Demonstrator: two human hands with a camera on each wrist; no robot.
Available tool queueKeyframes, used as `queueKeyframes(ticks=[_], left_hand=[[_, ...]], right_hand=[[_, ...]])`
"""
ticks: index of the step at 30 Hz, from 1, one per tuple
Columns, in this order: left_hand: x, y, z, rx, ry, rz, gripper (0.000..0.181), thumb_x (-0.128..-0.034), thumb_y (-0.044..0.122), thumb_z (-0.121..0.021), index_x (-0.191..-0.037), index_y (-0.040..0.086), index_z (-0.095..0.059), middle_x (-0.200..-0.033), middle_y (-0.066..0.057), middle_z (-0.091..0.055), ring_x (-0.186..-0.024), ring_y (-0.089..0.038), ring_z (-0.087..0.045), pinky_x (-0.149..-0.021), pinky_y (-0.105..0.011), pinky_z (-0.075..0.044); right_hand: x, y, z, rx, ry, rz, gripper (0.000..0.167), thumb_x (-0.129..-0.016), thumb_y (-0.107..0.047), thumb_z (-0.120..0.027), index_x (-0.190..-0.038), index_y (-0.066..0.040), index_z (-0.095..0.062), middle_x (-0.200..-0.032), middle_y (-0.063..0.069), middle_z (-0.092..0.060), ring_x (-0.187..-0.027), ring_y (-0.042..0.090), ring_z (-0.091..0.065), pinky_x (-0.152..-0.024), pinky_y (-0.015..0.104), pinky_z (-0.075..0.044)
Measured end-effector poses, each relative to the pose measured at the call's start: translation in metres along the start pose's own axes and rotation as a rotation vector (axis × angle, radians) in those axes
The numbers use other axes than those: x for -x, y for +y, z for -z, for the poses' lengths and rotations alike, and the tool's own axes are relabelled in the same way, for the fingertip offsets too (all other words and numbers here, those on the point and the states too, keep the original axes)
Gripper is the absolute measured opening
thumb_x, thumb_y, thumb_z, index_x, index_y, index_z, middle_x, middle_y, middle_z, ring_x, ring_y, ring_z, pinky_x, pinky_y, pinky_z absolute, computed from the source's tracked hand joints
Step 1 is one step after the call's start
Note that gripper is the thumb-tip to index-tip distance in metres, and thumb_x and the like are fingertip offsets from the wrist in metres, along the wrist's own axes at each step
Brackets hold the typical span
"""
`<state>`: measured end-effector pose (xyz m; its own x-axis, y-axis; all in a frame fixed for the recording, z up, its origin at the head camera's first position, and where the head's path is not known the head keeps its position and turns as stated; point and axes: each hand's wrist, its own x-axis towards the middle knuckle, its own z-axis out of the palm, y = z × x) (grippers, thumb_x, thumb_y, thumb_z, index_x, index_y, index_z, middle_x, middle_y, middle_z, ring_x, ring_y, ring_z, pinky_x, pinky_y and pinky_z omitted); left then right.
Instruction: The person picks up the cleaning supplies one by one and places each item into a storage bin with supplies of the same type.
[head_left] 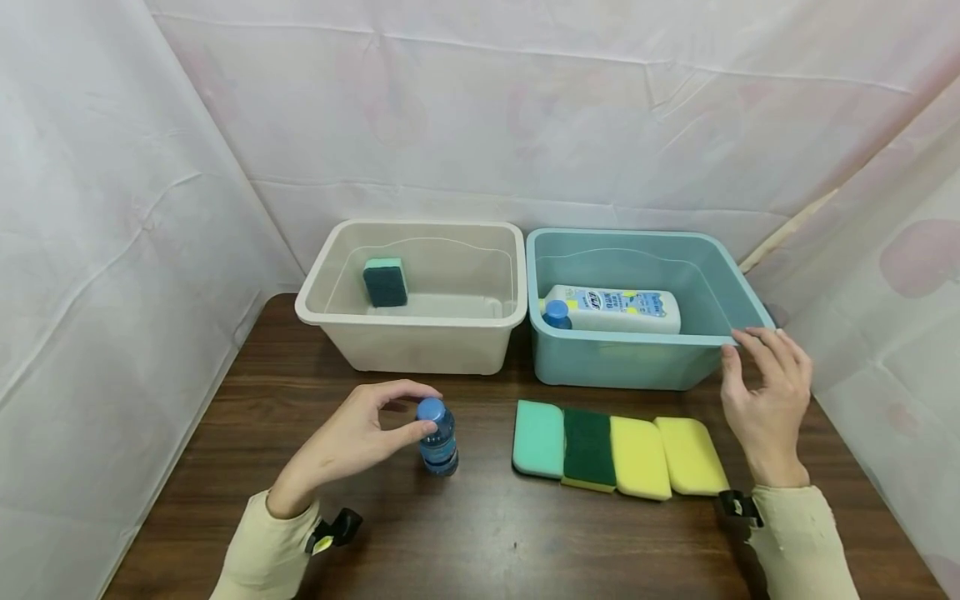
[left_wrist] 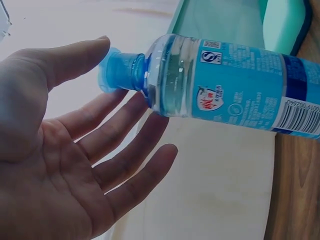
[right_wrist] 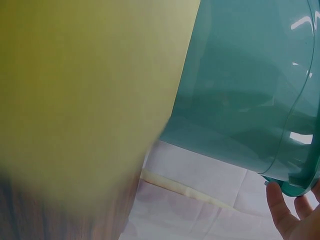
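Note:
A small blue bottle (head_left: 439, 450) (left_wrist: 240, 87) stands upright on the wooden table. My left hand (head_left: 348, 437) (left_wrist: 65, 150) pinches its blue cap between the thumb and a finger, while the other fingers extend beside the bottle's neck in the left wrist view. At the front right corner of the teal bin (head_left: 622, 362) (right_wrist: 240, 90), my right hand (head_left: 772, 400) (right_wrist: 295, 217) holds the rim, fingers over the edge and thumb against the outside. Inside that bin lie a white bottle (head_left: 615, 310) and another blue-capped bottle (head_left: 557, 315).
Left of the teal bin stands a beige bin (head_left: 420, 346) with a green sponge (head_left: 386, 283) inside. Before the teal bin lie a mint sponge (head_left: 538, 439), a dark green one (head_left: 588, 446) and two yellow ones (head_left: 640, 458) (head_left: 692, 457). White curtains surround the table.

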<state>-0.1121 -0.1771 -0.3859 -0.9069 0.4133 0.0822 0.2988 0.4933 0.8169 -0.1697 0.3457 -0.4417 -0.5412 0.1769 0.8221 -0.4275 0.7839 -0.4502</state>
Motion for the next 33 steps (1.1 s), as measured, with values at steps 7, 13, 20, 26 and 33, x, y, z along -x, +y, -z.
queueKeyframes(ticks=[7,13,20,26,33], left_hand=[[-0.002,-0.001,-0.006,0.025,-0.010,-0.022,0.028,-0.0973,0.031,-0.080,-0.125,0.030,-0.074,-0.115,0.012,-0.076,-0.107,-0.013,-0.071,-0.094,-0.029,-0.058],[-0.004,0.001,-0.011,-0.042,0.035,-0.022,0.028,-0.0990,0.031,-0.078,-0.126,0.025,-0.074,-0.112,0.012,-0.077,-0.097,-0.007,-0.070,-0.087,-0.031,-0.060],[-0.005,0.003,-0.013,-0.137,0.059,-0.082,0.031,-0.1014,0.025,-0.075,-0.131,0.017,-0.072,-0.105,0.009,-0.076,-0.067,-0.002,-0.052,-0.070,-0.024,-0.051],[-0.005,0.001,-0.014,-0.157,0.054,-0.126,0.027,-0.1009,0.020,-0.075,-0.127,0.019,-0.070,-0.107,0.010,-0.072,-0.090,-0.010,-0.062,-0.077,-0.029,-0.055],[-0.006,-0.003,-0.013,-0.130,0.045,-0.140,0.024,-0.1010,0.021,-0.075,-0.124,0.022,-0.069,-0.109,0.011,-0.071,-0.099,-0.011,-0.066,-0.084,-0.029,-0.057]], right_hand=[[-0.001,0.000,-0.001,-0.001,0.000,0.004,0.028,-0.101,-0.019,-0.072,-0.117,0.003,-0.079,-0.124,0.030,-0.071,-0.127,0.055,-0.054,-0.125,0.056,-0.032],[-0.001,0.000,-0.001,-0.009,0.003,0.001,0.027,-0.100,-0.018,-0.073,-0.116,0.003,-0.079,-0.124,0.030,-0.072,-0.127,0.055,-0.054,-0.125,0.052,-0.032],[0.000,0.001,-0.001,-0.002,0.002,-0.004,0.028,-0.101,-0.019,-0.073,-0.117,0.003,-0.079,-0.124,0.029,-0.071,-0.127,0.054,-0.054,-0.126,0.051,-0.032],[0.000,0.002,0.000,0.002,-0.003,0.000,0.028,-0.101,-0.020,-0.072,-0.117,0.003,-0.079,-0.125,0.029,-0.071,-0.128,0.054,-0.053,-0.126,0.052,-0.032],[0.000,0.003,-0.001,0.004,-0.003,0.001,0.029,-0.101,-0.020,-0.072,-0.117,0.003,-0.079,-0.125,0.029,-0.071,-0.128,0.055,-0.054,-0.126,0.053,-0.032]])
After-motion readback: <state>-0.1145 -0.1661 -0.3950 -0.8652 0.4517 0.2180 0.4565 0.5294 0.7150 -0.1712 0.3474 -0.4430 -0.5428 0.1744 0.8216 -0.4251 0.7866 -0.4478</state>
